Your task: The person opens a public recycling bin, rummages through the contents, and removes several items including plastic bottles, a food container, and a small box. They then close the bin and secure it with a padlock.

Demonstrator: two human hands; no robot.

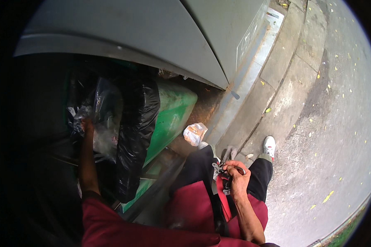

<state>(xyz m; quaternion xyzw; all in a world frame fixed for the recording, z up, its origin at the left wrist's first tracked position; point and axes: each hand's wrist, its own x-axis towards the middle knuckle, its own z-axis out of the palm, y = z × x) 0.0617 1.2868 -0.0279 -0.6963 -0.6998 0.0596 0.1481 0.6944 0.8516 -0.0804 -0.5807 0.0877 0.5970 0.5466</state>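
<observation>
My left hand (86, 125) reaches into a green bin (173, 114) lined with a black plastic bag (136, 129). Crumpled clear plastic (103, 98) is gathered at its fingers, which are dim and partly hidden. In front of my thighs, my right hand (238, 177) is closed around small metal hardware (218, 168) that looks like keys or clips. A red strap (223, 197) hangs beside that hand, over my dark red apron (190, 203). Just beyond the fingers shows a greyish cloth or glove (230, 152).
A grey metal panel (126, 27) overhangs the bin. A stained white crumpled bag (195, 133) lies by my foot. Close to the panel's corner is a small grey handle (235, 94). Stone kerbing (284, 83) and leaf-strewn pavement (337, 123) run along the right.
</observation>
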